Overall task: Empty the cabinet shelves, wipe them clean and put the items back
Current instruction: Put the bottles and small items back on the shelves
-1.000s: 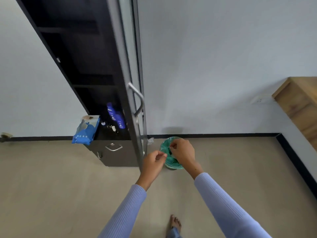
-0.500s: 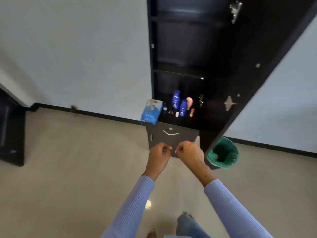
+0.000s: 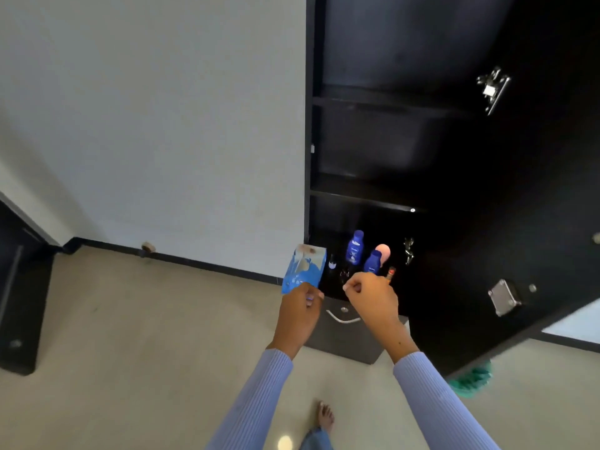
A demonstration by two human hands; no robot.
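The left hand was up by the bottom of the blue wipes pack at the front left edge of the low shelf in the black cabinet, fingers curled, but I could not tell if it held the pack. The right hand was a fist holding nothing, in front of two blue bottles on that shelf

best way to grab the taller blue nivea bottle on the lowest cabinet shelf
Grip the taller blue plastic bottle around its middle body, coming from the open front of the black cabinet. It stands upright at the back, with a shorter blue bottle and pink round object close on its right, so a front approach from slightly left seems clearest. The right hand is nearest.
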